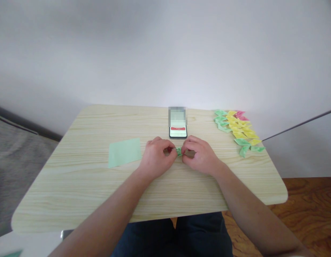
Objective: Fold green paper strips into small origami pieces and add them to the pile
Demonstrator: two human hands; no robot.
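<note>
Between my hands is a small folded piece of green paper [178, 151], just above or on the wooden table [160, 196]. My left hand [158, 157] pinches its left side with thumb and fingertips. From the right, my right hand [199, 154] pinches the other side the same way. Much of the paper is hidden by my fingers. A flat sheet of light green paper [124, 152] lies to the left of my left hand. Just beyond my hands a phone [178, 132] lies with its screen lit.
Folded paper pieces lie in a cluster at the table's right: green ones [220, 117], yellow ones [239, 127] and a pink one [242, 115]. A white wall [160, 53] stands behind the table. My legs [176, 235] are under the front edge.
</note>
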